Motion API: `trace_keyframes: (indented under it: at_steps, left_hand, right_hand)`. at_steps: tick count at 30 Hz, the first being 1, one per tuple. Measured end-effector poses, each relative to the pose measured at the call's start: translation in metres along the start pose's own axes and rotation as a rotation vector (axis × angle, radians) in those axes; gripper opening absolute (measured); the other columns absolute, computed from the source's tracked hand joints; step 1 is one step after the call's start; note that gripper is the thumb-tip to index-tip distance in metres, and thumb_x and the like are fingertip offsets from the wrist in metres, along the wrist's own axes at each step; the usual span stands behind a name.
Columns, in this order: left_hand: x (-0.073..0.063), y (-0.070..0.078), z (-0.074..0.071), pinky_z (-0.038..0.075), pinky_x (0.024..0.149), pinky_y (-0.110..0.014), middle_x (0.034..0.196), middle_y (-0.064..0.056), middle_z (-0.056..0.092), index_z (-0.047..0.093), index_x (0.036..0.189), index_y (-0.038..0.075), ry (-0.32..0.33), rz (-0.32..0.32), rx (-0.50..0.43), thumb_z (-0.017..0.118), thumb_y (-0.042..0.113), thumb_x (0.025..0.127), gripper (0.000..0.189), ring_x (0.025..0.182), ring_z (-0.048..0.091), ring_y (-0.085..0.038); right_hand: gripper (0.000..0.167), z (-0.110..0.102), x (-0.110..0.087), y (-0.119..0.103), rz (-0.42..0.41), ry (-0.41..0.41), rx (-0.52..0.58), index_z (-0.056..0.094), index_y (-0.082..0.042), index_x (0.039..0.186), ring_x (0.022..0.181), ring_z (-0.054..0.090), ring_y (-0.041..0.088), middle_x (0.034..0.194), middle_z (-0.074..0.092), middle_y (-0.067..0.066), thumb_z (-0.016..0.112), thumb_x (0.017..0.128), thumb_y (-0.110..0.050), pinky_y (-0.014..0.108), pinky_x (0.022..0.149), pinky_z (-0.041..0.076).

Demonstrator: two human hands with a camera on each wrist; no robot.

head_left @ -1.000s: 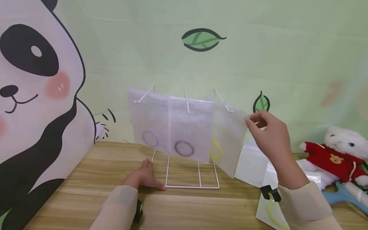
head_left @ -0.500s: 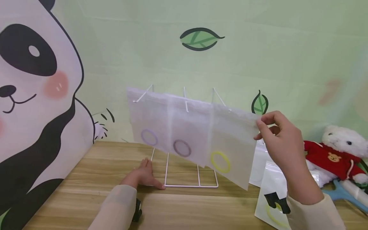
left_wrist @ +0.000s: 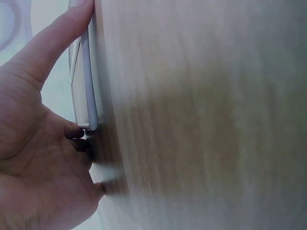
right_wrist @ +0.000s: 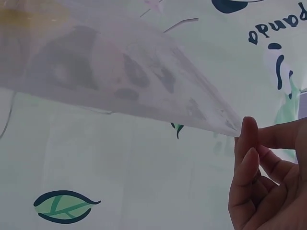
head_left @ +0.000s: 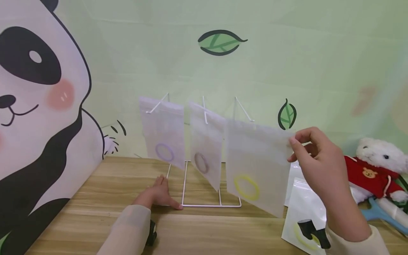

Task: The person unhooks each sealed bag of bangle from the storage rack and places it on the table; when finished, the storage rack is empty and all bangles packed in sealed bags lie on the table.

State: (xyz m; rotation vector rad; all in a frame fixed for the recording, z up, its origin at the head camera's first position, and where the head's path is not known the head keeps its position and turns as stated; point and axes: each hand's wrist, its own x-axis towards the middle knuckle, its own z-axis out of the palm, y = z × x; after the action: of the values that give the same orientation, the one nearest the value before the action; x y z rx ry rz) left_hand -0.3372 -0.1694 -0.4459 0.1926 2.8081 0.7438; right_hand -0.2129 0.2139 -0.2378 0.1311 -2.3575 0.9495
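My right hand [head_left: 322,163] pinches the top right corner of a clear zip bag [head_left: 256,156] with a yellow ring in it, between thumb and forefinger. The bag's top edge lies right at the tip of the white wire rack's [head_left: 210,205] right hook. A zip bag with a purple ring [head_left: 164,152] hangs from the left hook, and one with a brownish ring [head_left: 201,163] from the middle hook. My left hand [head_left: 160,193] rests at the rack's base, thumb on the front bar [left_wrist: 89,81]. In the right wrist view, the held bag [right_wrist: 120,72] stretches taut from the fingertips.
More zip bags [head_left: 304,202] lie on the wooden table [head_left: 204,230] beneath my right wrist, one with a yellow ring. Behind them sit a white plush bear in a red sweater [head_left: 366,173] and a blue-handled object [head_left: 379,214]. A panda-printed backdrop [head_left: 143,53] stands close behind the rack.
My right hand has moved right and slightly down, drawing the yellow-ring bag outward to the hook's tip. The other two bags have swung apart from it. The left hand has stayed put.
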Motion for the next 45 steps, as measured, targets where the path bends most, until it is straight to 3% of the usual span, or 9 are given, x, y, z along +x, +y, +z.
trace_keyframes:
  at_steps: [4,10,14,21,26,32,40,45]
  left_hand:
    - [-0.012,0.012,-0.007,0.017,0.114,-0.063,0.156,-0.038,0.010,0.013,0.148,-0.020,-0.016,-0.004,0.030,0.087,0.057,0.064,0.136,0.147,0.008,-0.047]
    - [-0.025,0.024,-0.014,0.021,0.114,-0.060,0.155,-0.039,0.011,0.014,0.147,-0.021,-0.023,-0.006,0.042,0.088,0.048,0.068,0.127,0.146,0.011,-0.048]
    - [-0.020,0.019,-0.012,0.020,0.116,-0.057,0.157,-0.038,0.009,0.013,0.148,-0.020,-0.029,-0.006,0.029,0.088,0.053,0.066,0.133,0.147,0.008,-0.046]
    - [0.001,-0.004,0.000,0.015,0.116,-0.061,0.158,-0.036,0.007,0.011,0.150,-0.018,-0.003,0.008,0.001,0.086,0.068,0.055,0.148,0.148,0.004,-0.044]
    - [0.006,-0.007,0.003,0.013,0.114,-0.066,0.158,-0.036,0.007,0.011,0.149,-0.018,0.004,0.013,-0.014,0.087,0.068,0.054,0.149,0.148,0.005,-0.046]
    - [0.005,-0.005,0.002,0.011,0.113,-0.068,0.158,-0.036,0.007,0.010,0.150,-0.018,-0.001,0.014,-0.008,0.087,0.066,0.056,0.147,0.148,0.004,-0.045]
    - [0.003,-0.004,0.001,0.010,0.113,-0.067,0.158,-0.037,0.006,0.010,0.149,-0.019,-0.004,0.012,-0.020,0.087,0.066,0.056,0.148,0.148,0.004,-0.045]
    - [0.003,-0.004,0.001,0.010,0.114,-0.067,0.158,-0.036,0.005,0.010,0.149,-0.018,-0.010,0.009,-0.016,0.087,0.066,0.056,0.147,0.148,0.003,-0.044]
  right_hand:
    - [0.022,-0.004,-0.008,-0.001,-0.022,-0.018,0.012,0.062,-0.012,0.110,0.064,0.061,0.001,0.089,0.071,0.009,0.057,0.101,-0.031,0.026,0.049,0.041]
    - [0.018,-0.011,-0.021,-0.001,-0.014,-0.075,0.025,0.062,-0.013,0.109,0.064,0.061,0.008,0.077,0.069,0.002,0.060,0.100,-0.029,0.026,0.054,0.041]
    - [0.014,-0.014,-0.030,0.001,-0.023,-0.146,0.073,0.061,-0.015,0.107,0.067,0.061,0.015,0.072,0.066,0.001,0.060,0.100,-0.028,0.026,0.059,0.046]
    - [0.008,-0.010,-0.033,0.013,-0.046,-0.290,0.219,0.056,-0.009,0.105,0.065,0.064,0.021,0.072,0.063,0.004,0.057,0.102,-0.016,0.026,0.063,0.049]
    - [0.013,-0.006,-0.031,0.021,0.004,-0.364,0.180,0.055,-0.008,0.106,0.067,0.065,0.020,0.072,0.064,0.005,0.056,0.103,-0.021,0.026,0.064,0.051]
    - [0.023,-0.003,-0.024,0.034,0.067,-0.379,0.121,0.054,-0.007,0.111,0.072,0.066,0.018,0.080,0.066,0.006,0.053,0.103,-0.028,0.026,0.066,0.053]
    - [0.026,0.004,-0.014,0.060,0.093,-0.441,0.140,0.049,-0.003,0.114,0.077,0.069,0.017,0.096,0.064,0.012,0.049,0.105,-0.028,0.030,0.065,0.055]
    - [0.028,0.010,-0.008,0.078,0.144,-0.478,0.124,0.047,-0.002,0.115,0.080,0.069,0.021,0.093,0.068,0.011,0.047,0.106,-0.028,0.031,0.065,0.055]
